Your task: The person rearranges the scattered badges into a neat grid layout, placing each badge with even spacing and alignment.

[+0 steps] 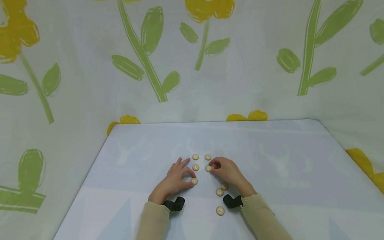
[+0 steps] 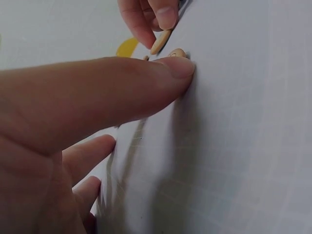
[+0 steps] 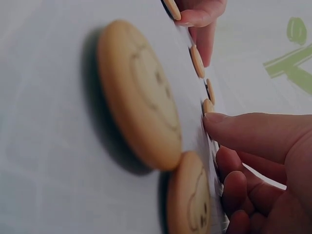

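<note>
My left hand (image 1: pixel 174 180) pinches a pale round wooden disc (image 1: pixel 194 181) at its edge between thumb and index finger, low over the table. Its other fingers are spread out. Across from it, my right hand (image 1: pixel 227 171) holds another wooden disc (image 1: pixel 208 168) by thumb and index finger, with the remaining fingers curled in. In the right wrist view the thumb (image 3: pixel 248 131) lies on that disc's edge, and a nearby disc (image 3: pixel 141 97) shows a dark outline with two small marks. Ahead of the left hand lie two discs (image 1: pixel 195 157); one more (image 1: pixel 207 157) lies beyond the right fingertips.
Two discs (image 1: pixel 219 192) lie close together beside the right wrist, and another disc (image 1: pixel 220 211) is nearer to me. Black wrist cameras (image 1: pixel 176 204) sit on both wrists. The pale patterned table (image 1: pixel 291 159) ends at a flower-print curtain (image 1: pixel 241 83) behind and at the sides.
</note>
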Motion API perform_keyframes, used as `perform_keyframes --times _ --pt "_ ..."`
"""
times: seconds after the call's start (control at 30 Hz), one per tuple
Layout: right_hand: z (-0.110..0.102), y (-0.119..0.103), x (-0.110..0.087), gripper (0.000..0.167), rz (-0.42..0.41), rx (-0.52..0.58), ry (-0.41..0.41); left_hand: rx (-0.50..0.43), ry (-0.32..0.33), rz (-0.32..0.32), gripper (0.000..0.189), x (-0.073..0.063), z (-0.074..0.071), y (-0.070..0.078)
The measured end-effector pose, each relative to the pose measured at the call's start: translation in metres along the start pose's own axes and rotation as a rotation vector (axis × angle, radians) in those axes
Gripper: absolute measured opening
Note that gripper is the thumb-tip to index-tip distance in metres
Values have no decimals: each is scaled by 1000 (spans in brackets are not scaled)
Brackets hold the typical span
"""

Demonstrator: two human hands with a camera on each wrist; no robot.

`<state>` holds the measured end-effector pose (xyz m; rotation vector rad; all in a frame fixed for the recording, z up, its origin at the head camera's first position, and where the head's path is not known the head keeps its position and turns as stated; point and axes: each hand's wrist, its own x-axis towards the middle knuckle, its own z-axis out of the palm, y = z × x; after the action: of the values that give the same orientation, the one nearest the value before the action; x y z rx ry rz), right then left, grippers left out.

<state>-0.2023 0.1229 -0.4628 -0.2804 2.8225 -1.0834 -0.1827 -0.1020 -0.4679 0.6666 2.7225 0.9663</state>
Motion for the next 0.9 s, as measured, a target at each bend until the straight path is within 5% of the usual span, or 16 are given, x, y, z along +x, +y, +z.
perform_keyframes --times 0.47,0.9 --pt "-1 3 -1 15 -65 8 22 -11 -7 20 13 1 1 -1" --pt "-1 2 0 15 -37 16 17 -6 0 10 14 1 1 0"
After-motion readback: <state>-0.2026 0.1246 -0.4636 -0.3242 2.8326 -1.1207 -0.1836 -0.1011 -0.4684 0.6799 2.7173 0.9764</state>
